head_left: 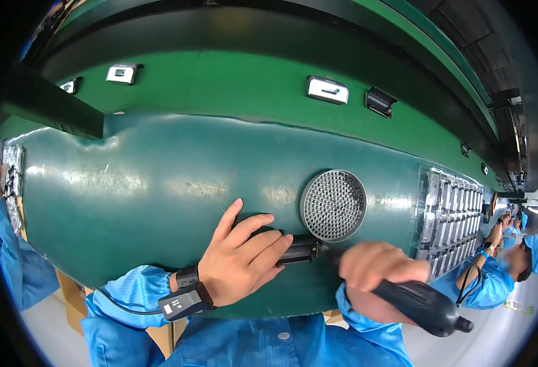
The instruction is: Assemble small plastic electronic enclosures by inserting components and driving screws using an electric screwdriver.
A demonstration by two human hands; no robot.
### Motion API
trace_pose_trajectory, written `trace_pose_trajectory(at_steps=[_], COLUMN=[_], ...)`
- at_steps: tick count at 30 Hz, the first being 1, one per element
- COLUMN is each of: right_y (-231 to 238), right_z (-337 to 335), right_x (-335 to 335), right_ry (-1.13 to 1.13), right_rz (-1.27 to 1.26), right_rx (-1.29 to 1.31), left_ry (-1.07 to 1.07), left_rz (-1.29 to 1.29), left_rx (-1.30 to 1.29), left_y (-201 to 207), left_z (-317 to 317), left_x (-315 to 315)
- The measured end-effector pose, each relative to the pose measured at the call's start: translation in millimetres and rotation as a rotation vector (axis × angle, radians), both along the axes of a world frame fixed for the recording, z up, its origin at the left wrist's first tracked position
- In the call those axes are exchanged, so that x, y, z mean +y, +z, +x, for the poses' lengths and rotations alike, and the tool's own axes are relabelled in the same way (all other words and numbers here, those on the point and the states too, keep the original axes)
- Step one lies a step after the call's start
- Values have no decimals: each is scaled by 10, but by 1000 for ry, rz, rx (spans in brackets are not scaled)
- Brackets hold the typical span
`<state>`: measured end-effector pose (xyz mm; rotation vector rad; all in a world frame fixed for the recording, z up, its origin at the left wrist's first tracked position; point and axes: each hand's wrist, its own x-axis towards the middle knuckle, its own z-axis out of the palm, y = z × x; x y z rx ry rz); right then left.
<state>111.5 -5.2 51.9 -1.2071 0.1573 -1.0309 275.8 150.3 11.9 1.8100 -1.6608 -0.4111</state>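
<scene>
On the green work mat (177,232), my left hand (238,263) lies over a narrow black plastic housing (299,251), its fingers holding it down. The right end of this part sticks out past the fingertips; the rest is under the hand. My right hand (376,269) is wrapped round a black electric screwdriver (425,303), tilted with its rear end toward me. The driver's tip points at the housing's exposed end; whether it touches a screw cannot be made out. Just beyond them sits a round grey dimpled tray (327,205), with small dark pieces toward its right side.
A clear plastic tray with compartments (452,214) lies to the right. Along the far side runs a green belt (220,85) carrying white-faced units (328,90) and a black housing piece (380,101). A dark post (55,101) juts in at left. Co-workers in blue sit at both sides.
</scene>
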Motion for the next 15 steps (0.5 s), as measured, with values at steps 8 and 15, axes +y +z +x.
trace_pose_trajectory(at_steps=[8, 15], right_y=[-34, -143], right_z=[-46, 12], right_x=[-318, -339], right_ry=[-86, -47], right_rz=[-52, -87], right_rx=[-31, -31], left_ry=[17, 4], left_rz=[20, 20], left_rx=[85, 92], left_y=[-5, -18], left_z=[46, 81], left_x=[2, 12])
